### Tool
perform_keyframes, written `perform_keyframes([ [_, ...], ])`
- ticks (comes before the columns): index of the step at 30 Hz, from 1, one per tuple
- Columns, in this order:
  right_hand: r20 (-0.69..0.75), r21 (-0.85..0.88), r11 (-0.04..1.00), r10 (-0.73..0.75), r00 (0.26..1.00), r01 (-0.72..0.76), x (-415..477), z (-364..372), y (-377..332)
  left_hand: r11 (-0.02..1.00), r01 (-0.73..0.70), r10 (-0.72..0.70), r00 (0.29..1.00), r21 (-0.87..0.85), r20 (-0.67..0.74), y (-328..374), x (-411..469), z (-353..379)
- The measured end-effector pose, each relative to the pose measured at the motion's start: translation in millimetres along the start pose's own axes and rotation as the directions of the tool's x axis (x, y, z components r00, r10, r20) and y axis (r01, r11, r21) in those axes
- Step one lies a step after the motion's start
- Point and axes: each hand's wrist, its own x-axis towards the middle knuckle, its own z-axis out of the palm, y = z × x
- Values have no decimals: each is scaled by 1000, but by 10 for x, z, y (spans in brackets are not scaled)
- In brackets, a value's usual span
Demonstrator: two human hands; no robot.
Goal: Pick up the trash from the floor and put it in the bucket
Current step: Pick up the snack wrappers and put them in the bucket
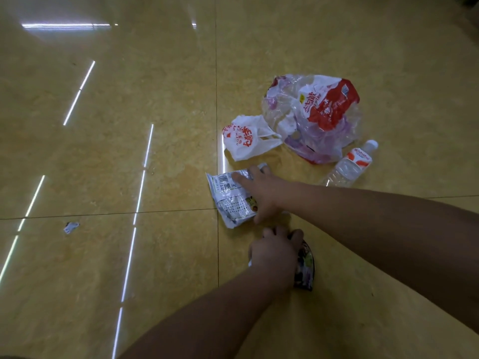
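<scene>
The left hand [274, 255] curls round a dark wrapper [306, 268], which it mostly hides. The right hand [261, 195] lies spread over a white packet [230, 200]; I cannot tell whether it grips. Also on the floor [129, 151] are a small white bag [243, 143], a big clear bag [316, 112], one bottle [350, 167] and one paper scrap [70, 227].

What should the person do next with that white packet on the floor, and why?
Probably close the right hand around the white packet and lift it: its fingers lie spread on the packet, which lies flat on the floor, while the left hand grips a dark wrapper.
</scene>
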Motion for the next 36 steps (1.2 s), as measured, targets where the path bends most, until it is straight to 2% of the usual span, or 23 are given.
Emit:
perform_keyframes([
  [6, -7, 58, 998, -18, 1000, 18, -8, -188, -5, 999, 27, -27, 999, -22, 18, -140, 65, -152],
  [9, -144, 227, 972, -34, 989, 67, -30, -279, 32, 999, 40, -40, 999, -21, 32, -194, 67, -225],
  [11, -178, 323, 944, -12, 984, 70, -102, -302, 60, 999, 47, -46, 998, -25, 39, -236, 47, -259],
  [15, -184, 538, 842, 68, 981, 43, -467, -419, 25, 995, 72, -68, 996, -76, 53, -319, -197, -444],
  [19, -107, 698, 715, 145, 984, -29, -948, -678, -100, 971, 174, -163, 983, -167, 81, -444, -688, -829],
  [23, -34, 749, 658, 160, 987, -81, -1448, -1072, -269, 924, 280, -256, 959, -259, 122, -502, -1273, -1368],
  [26, -8, 746, 659, 148, 989, -92, -1809, -1486, -416, 906, 311, -298, 950, -288, 91, -527, -1696, -1828],
  [36, -11, 713, 697, 116, 993, -74, -2858, -3377, -906, 863, 315, -351, 936, -394, -21, -431, -3084, -3574],
])
